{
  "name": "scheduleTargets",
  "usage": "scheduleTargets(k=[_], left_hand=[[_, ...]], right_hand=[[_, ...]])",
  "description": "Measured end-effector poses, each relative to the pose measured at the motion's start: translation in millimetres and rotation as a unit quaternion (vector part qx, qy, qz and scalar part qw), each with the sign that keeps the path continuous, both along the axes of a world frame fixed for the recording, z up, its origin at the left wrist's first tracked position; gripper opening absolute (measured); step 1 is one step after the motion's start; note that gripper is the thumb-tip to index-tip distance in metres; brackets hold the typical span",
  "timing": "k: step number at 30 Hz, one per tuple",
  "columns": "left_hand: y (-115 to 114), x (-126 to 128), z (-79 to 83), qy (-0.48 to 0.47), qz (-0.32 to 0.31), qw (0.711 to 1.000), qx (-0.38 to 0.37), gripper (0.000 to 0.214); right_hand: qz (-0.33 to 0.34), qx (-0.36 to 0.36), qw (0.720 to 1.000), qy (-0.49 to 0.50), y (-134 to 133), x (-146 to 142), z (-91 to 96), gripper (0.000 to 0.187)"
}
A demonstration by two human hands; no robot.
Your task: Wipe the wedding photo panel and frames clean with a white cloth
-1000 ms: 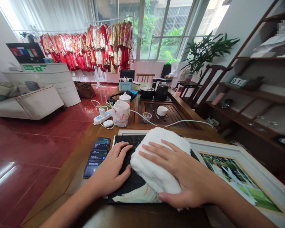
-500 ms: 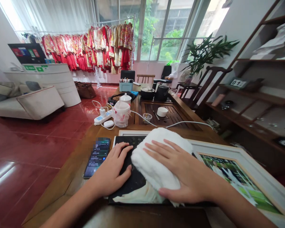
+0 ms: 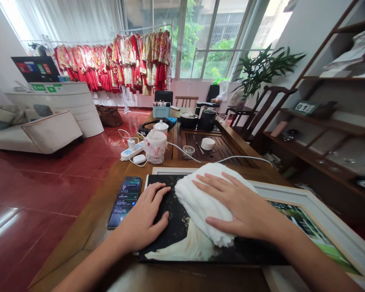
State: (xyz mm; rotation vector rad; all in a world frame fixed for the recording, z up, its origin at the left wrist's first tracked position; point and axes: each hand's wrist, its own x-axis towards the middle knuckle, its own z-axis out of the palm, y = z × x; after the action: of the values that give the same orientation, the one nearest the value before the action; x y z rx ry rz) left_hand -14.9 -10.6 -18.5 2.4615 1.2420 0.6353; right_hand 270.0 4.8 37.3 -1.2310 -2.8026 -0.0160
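Note:
A dark picture panel [image 3: 167, 233] with a pale draped dress shape lies on the wooden table in front of me. My left hand [image 3: 147, 211] rests on its left side, fingers apart and holding nothing. A folded white towel [image 3: 194, 205] covers the panel's middle and upper part. My right hand [image 3: 235, 202] lies flat on top of the towel, fingers spread, pressing it against the panel. Whatever part of the picture is under the towel is hidden.
A phone [image 3: 124, 202] lies left of the panel. A white-framed photo [image 3: 316, 231] is at the right, partly behind my right arm. Beyond are a plastic-wrapped cup [image 3: 155, 146], a power strip [image 3: 130, 152], a white cable [image 3: 246, 157] and a tea tray [image 3: 231, 152] with a small bowl [image 3: 207, 143].
My right hand and the towel have slid to the right across the panel, baring more of its middle and the dress shape. The left hand has stayed in place.

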Motion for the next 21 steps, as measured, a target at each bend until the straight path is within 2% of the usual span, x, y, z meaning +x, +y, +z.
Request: scheduleTargets(k=[7, 15, 21], left_hand=[[1.2, 0.7, 0.8, -0.013, -0.003, 1.000, 0.000, 0.056], [-1.0, -0.3, 3.7, -0.030, -0.005, 0.999, -0.023, 0.053], [5.6, -13.1, 14.8, -0.050, -0.014, 0.998, -0.037, 0.054]], right_hand=[[0.082, -0.070, 0.994, 0.008, -13.5, -14.9, 5.2, 0.082], [-0.014, -0.010, 1.000, 0.003, -1.2, 3.8, 1.3, 0.074], [-0.012, 0.004, 1.000, -0.009, -0.5, 6.2, -1.5, 0.076]])
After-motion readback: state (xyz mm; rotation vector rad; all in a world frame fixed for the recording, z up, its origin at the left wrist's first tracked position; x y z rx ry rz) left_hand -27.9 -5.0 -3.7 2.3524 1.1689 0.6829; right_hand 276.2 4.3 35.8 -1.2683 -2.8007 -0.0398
